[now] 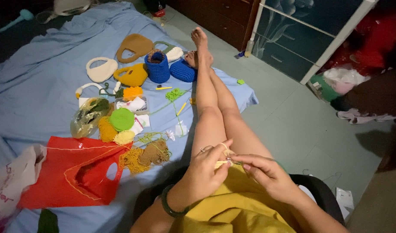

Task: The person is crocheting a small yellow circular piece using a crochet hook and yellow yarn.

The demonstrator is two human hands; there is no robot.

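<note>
My left hand [205, 168] and my right hand [267, 172] meet over my lap, just above a yellow garment [232, 207]. Between the fingertips is a small pale yellow crochet piece [221, 163] with yarn looped over a left finger. The left hand pinches the piece. My right hand pinches a thin hook or strand at it, too small to make out. A dark green bangle [168, 203] rings my left wrist. My bare legs [215, 108] stretch out onto a blue sheet [38, 77].
On the sheet lie crocheted bags in brown [135, 46], cream [101, 70] and yellow [131, 75], blue knitted pieces [158, 67], yarn clumps [120, 125], a red plastic bag [73, 170]. A dark glass-front cabinet [301, 30] and a clothes pile [357, 86] stand right.
</note>
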